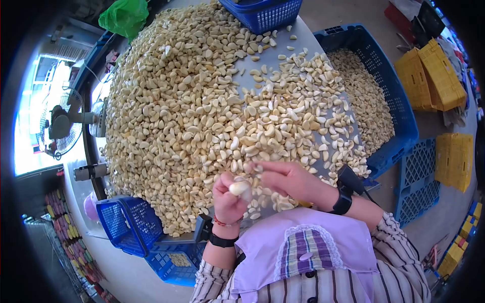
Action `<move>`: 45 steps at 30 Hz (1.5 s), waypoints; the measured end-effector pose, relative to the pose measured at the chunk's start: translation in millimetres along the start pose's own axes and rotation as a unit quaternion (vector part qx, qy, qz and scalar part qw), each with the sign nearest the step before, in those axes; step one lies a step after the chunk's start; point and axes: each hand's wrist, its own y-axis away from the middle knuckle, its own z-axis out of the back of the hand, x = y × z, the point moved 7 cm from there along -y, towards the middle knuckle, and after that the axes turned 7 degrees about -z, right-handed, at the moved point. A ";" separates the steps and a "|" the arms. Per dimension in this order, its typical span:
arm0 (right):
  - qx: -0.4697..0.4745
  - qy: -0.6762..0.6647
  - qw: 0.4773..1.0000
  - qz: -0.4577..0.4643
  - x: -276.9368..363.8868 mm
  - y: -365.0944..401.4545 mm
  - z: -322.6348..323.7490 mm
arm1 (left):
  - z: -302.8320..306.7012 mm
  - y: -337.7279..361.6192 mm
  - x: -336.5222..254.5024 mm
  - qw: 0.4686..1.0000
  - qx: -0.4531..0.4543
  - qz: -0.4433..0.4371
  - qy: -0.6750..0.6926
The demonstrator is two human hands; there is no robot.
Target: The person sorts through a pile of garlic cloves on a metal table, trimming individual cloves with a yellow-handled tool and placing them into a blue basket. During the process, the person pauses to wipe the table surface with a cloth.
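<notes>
My left hand [228, 202] is closed in front of my chest, with a pale garlic clove [239, 188] showing between thumb and fingers. Just right of it, my right hand [295, 181] reaches across with thumb and forefinger pinched together. Something small and pale shows at those fingertips, too blurred to name. Under and beyond both hands spreads a large heap of peeled garlic cloves [172, 116], thickest at the left. A thinner scatter of cloves [303, 101] lies at the right on the grey metal table [245, 81].
A big blue crate [406, 113] holding many cloves stands off the table's right edge. Blue baskets sit at the far edge [268, 17] and front left corner [129, 227], with another blue basket [174, 262] below. A green bag [124, 17], fan [63, 121] and yellow crates [429, 76] surround the table.
</notes>
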 end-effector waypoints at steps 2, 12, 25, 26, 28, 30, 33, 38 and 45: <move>-0.059 -0.105 0.993 0.014 -6.1 -5.4 19.7 | -23.1 -16.4 -6.0 0.997 0.072 -0.025 0.018; -0.144 0.162 0.959 0.181 21.4 13.7 18.2 | -11.6 -26.0 -18.5 0.982 -0.092 0.020 -0.165; -0.107 0.330 0.934 0.090 28.2 20.0 2.5 | -17.0 0.5 -9.0 0.915 -0.107 0.009 -0.389; -0.106 0.315 0.935 0.120 31.2 21.0 0.7 | -17.9 3.6 -10.0 0.901 -0.114 0.010 -0.418; -0.104 0.301 0.936 0.149 26.2 17.5 -0.3 | -13.6 5.4 -12.5 0.887 -0.120 0.012 -0.445; -0.138 0.283 0.898 0.306 22.6 14.2 1.1 | 0.9 5.0 -2.9 0.951 -0.087 0.064 -0.291; -0.165 0.136 0.953 0.213 7.2 1.4 24.0 | 13.7 -7.9 6.8 0.999 -0.039 0.007 -0.008; -0.149 -0.018 0.988 0.035 -4.7 0.5 41.1 | 55.5 -43.0 -13.5 0.976 -0.112 -0.005 -0.186; -0.184 0.104 0.971 0.113 4.5 5.7 44.1 | 58.3 -71.8 -22.3 0.613 -0.101 0.139 -0.771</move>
